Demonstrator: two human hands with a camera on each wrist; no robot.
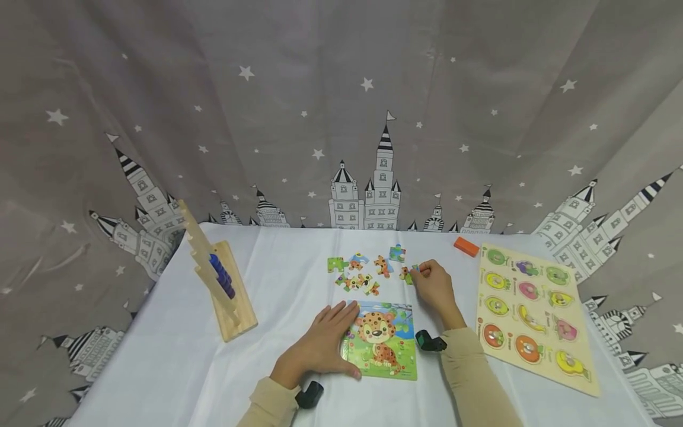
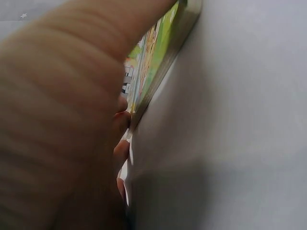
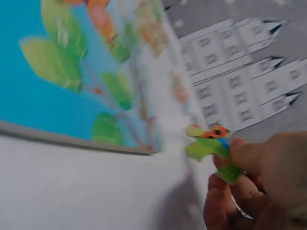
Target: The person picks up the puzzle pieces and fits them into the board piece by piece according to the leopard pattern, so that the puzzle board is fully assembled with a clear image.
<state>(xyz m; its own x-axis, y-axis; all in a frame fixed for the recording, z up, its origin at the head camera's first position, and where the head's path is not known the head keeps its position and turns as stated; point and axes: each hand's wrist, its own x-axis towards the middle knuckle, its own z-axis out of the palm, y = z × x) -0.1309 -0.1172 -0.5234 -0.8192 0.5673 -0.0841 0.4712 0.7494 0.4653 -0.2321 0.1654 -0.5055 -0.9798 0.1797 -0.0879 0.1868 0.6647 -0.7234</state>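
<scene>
A square leopard picture puzzle board (image 1: 404, 350) lies flat on the white table. My left hand (image 1: 322, 338) rests at its left side with fingers spread and fairly straight, the thumb along the lower left corner. Beyond the board, my right hand (image 1: 436, 292) pinches a green and orange jigsaw piece (image 3: 211, 147) between thumb and fingers. Several loose pieces lie to its left: a green piece (image 1: 335, 264), a spotted orange piece (image 1: 382, 266) and a blue piece (image 1: 397, 254). Nearer the board is a leopard-face section (image 1: 363, 283).
A wooden fruit board (image 1: 525, 373) lies at the right, with an orange block (image 1: 466, 247) by its far corner. On the left stands a wooden stepped frame (image 1: 232, 314) with blue beads (image 1: 222, 276). A grey castle-print curtain (image 1: 299, 118) hangs behind the table.
</scene>
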